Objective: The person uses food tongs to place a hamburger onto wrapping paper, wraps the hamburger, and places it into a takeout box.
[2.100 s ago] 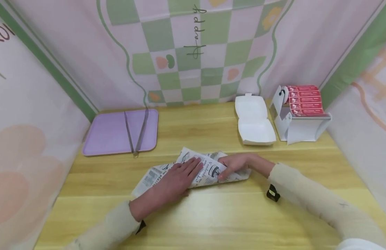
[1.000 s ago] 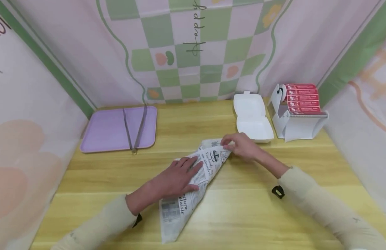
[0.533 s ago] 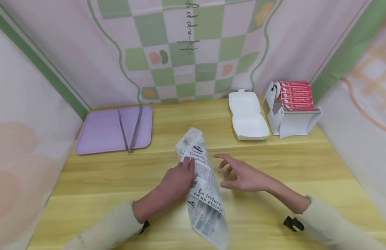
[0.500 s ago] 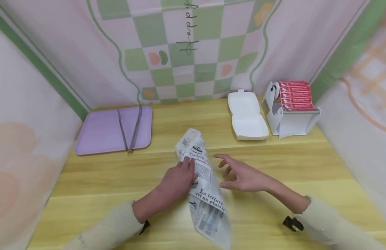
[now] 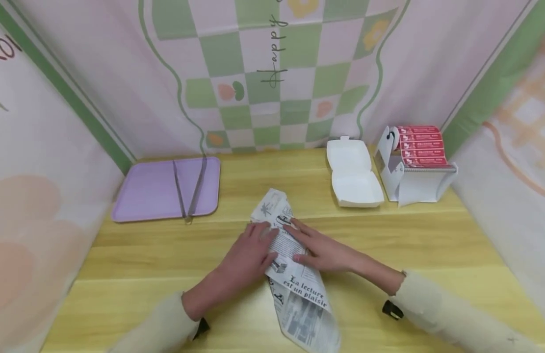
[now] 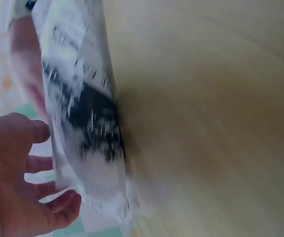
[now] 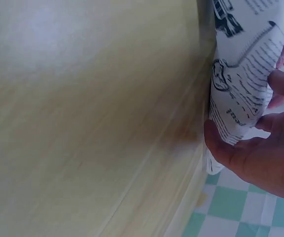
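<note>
A newsprint-patterned sheet of wrapping paper [image 5: 294, 247] lies folded into a long, narrow bundle, slanting from the middle of the table toward the near edge. Its near end spreads out flat; whatever it wraps is hidden. My left hand [image 5: 246, 255] rests on the bundle's left side, fingertips on top. From the right, my right hand [image 5: 327, 249] touches the paper with extended fingers. In the left wrist view, the left fingers [image 6: 41, 190] lie slightly bent against the paper's side. The right wrist view has the right fingers [image 7: 221, 148] along the bundle's far part.
A purple tray [image 5: 142, 191] with metal tongs [image 5: 194, 191] on it is at the back left. An open white clamshell box [image 5: 356, 184] stands at the back right, beside a dispenser [image 5: 424, 184] with a roll of red labels [image 5: 422, 144]. Patterned curtains enclose the wooden table [image 5: 166, 274].
The paper bundle has turned from lying crosswise to pointing away from me. My right hand pinched its edge, let go, and is now back on its right side.
</note>
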Tool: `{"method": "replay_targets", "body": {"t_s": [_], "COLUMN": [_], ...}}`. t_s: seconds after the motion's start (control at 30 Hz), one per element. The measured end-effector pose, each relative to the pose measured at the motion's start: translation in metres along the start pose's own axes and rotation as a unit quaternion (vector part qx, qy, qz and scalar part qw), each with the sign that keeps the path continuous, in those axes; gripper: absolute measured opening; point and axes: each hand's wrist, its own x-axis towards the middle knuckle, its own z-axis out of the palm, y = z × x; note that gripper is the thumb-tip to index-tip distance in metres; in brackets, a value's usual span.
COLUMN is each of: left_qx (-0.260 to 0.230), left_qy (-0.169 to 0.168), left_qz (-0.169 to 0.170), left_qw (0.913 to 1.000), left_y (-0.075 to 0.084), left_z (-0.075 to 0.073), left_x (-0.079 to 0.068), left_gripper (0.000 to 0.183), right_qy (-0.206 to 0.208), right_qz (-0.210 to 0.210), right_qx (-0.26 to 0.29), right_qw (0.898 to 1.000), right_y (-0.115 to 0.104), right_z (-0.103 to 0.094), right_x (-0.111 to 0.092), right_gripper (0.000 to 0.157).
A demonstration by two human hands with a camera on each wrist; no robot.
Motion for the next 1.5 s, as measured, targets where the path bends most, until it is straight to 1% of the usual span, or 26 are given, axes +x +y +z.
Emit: {"method": "replay_targets", "body": {"t_s": [0.1,0.17,0.23,0.33,0.4,0.47,0.53,0.57,0.6,0.67,0.73,0.77,0.8,0.87,0.93,1.0,1.03,1.07,1.13,1.17,1.2,1.23,1.27,1.3,1.4,1.5], "left_qx": [-0.071,-0.133,-0.211,-0.318,-0.374,-0.400,-0.410,-0.409,-0.402,-0.368,-0.320,-0.290,-0.257,-0.186,-0.110,-0.044,-0.017,0.006,0.042,0.055,0.064,0.071,0.076,0.082,0.091,0.094], "left_qy": [0.008,0.006,-0.008,-0.013,-0.009,0.001,0.006,0.005,0.004,0.003,0.008,0.011,0.017,0.028,0.031,0.030,0.027,0.025,0.017,0.013,0.009,0.005,0.002,-0.002,-0.005,-0.009], "left_qz": [-0.059,-0.089,-0.116,-0.151,-0.167,-0.167,-0.164,-0.162,-0.159,-0.150,-0.133,-0.122,-0.108,-0.077,-0.045,-0.019,-0.010,-0.002,0.012,0.019,0.026,0.032,0.039,0.046,0.055,0.056], "left_qw": [0.9956,0.9871,0.9705,0.9357,0.9124,0.9010,0.8971,0.8981,0.9018,0.9176,0.9381,0.9491,0.9603,0.9792,0.9924,0.9984,0.9994,0.9997,0.9989,0.9982,0.9976,0.9969,0.9963,0.9956,0.9943,0.9939], "left_y": [-0.007,-0.011,-0.011,-0.010,-0.008,-0.006,-0.003,-0.001,0.001,0.004,0.008,0.010,0.011,0.015,0.018,0.021,0.022,0.024,0.026,0.027,0.028,0.029,0.030,0.031,0.032,0.032], "left_z": [-0.002,-0.002,0.000,0.004,0.006,0.009,0.013,0.014,0.016,0.017,0.019,0.019,0.019,0.019,0.019,0.019,0.018,0.018,0.017,0.016,0.015,0.014,0.013,0.013,0.011,0.010], "left_x": [-0.006,-0.009,-0.011,-0.011,-0.011,-0.009,-0.008,-0.007,-0.007,-0.005,-0.003,-0.002,-0.001,0.001,0.004,0.007,0.007,0.008,0.009,0.009,0.010,0.010,0.011,0.011,0.013,0.015], "left_gripper": [0.060,0.064,0.067,0.064,0.062,0.061,0.064,0.065,0.065,0.063,0.059,0.056,0.054,0.051,0.049,0.050,0.050,0.050,0.050,0.050,0.050,0.050,0.050,0.050,0.049,0.048], "right_qy": [0.001,0.008,0.014,0.021,0.023,0.025,0.032,0.037,0.042,0.050,0.057,0.056,0.052,0.045,0.037,0.029,0.027,0.028,0.034,0.041,0.052,0.064,0.077,0.089,0.121,0.134], "right_qz": [0.012,0.007,0.001,-0.006,-0.007,-0.006,0.001,0.004,0.010,0.026,0.043,0.053,0.061,0.069,0.077,0.081,0.082,0.085,0.084,0.083,0.081,0.073,0.063,0.050,0.005,-0.038], "right_qx": [0.007,0.010,0.008,0.007,0.009,0.013,0.024,0.034,0.048,0.098,0.173,0.222,0.275,0.386,0.471,0.527,0.546,0.556,0.571,0.574,0.571,0.561,0.544,0.521,0.417,0.323], "right_qw": [1.000,1.000,1.000,1.000,1.000,1.000,0.999,0.999,0.998,0.994,0.982,0.972,0.958,0.919,0.878,0.845,0.834,0.826,0.816,0.813,0.815,0.822,0.833,0.847,0.901,0.936], "right_y": [0.000,-0.002,-0.005,-0.011,-0.014,-0.014,-0.011,-0.008,-0.005,0.002,0.011,0.015,0.018,0.023,0.027,0.028,0.029,0.029,0.028,0.027,0.027,0.027,0.026,0.026,0.025,0.023], "right_z": [-0.003,-0.005,-0.006,-0.006,-0.004,-0.002,-0.001,0.000,0.000,-0.001,-0.003,-0.003,-0.004,-0.005,-0.006,-0.005,-0.005,-0.005,-0.006,-0.006,-0.006,-0.005,-0.005,-0.004,-0.002,-0.001], "right_x": [-0.003,-0.003,-0.003,-0.002,-0.002,-0.003,-0.004,-0.005,-0.006,-0.007,-0.006,-0.006,-0.005,-0.003,-0.002,0.000,0.000,0.000,0.000,0.000,-0.001,-0.003,-0.004,-0.007,-0.015,-0.023], "right_gripper": [0.074,0.074,0.077,0.086,0.093,0.098,0.101,0.101,0.100,0.096,0.089,0.086,0.083,0.078,0.075,0.072,0.071,0.070,0.069,0.069,0.070,0.070,0.071,0.071,0.070,0.070]}}
